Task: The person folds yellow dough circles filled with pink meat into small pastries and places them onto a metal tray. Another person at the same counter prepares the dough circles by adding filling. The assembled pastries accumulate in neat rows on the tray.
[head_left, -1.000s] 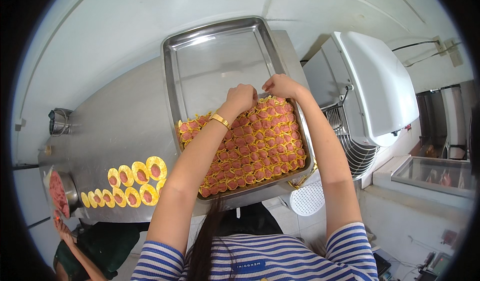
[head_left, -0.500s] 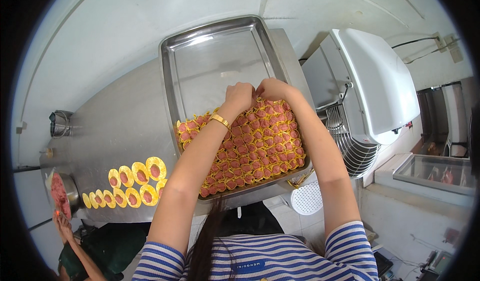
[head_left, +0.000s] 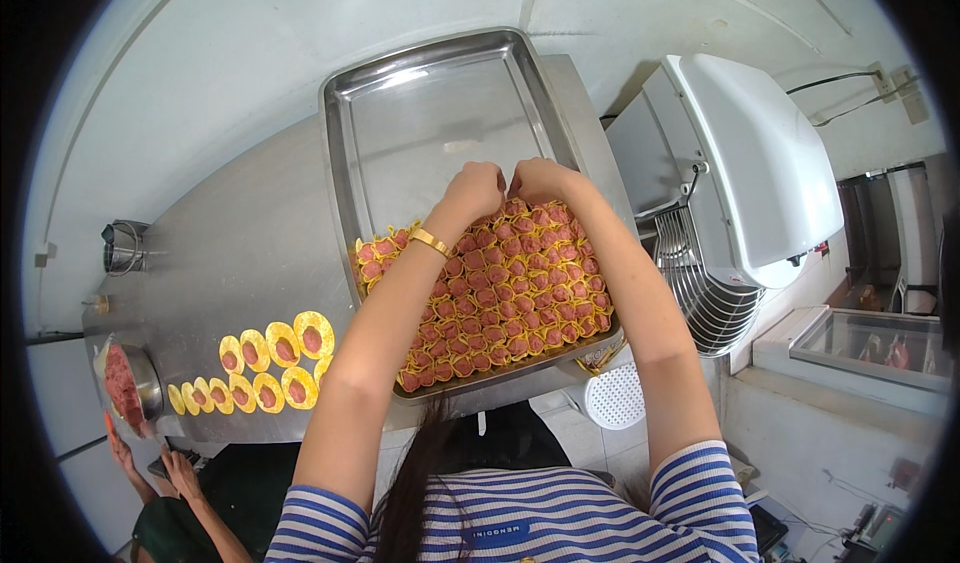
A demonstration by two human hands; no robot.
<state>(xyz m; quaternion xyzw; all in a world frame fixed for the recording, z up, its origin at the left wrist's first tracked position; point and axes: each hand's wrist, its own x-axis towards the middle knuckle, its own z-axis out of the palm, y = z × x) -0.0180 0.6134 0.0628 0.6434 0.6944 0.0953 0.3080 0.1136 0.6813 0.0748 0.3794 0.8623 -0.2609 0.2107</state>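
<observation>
Open-topped meat dumplings (head_left: pixel 500 298) in yellow wrappers stand packed in rows across the near part of a large steel tray (head_left: pixel 430 128). Both my hands are over the far edge of these rows, side by side with a narrow gap between them. My left hand (head_left: pixel 478 189), below a gold wristband (head_left: pixel 431 242), is curled closed with its fingertips tucked out of sight. My right hand (head_left: pixel 540 179) is bent downward and closed, its fingertips at the last row of dumplings. What either hand holds, if anything, is hidden.
On the steel table (head_left: pixel 230 253), yellow wrappers (head_left: pixel 297 388) topped with meat lie in two rows at left. Beyond them is a bowl of minced meat (head_left: pixel 125 383), with a co-worker's hands (head_left: pixel 180 468) beside it. A white mixer (head_left: pixel 740 173) stands at right.
My hands have drawn slightly apart, the left one shifting a little left. Both of the co-worker's hands now show below the meat bowl, where one showed before.
</observation>
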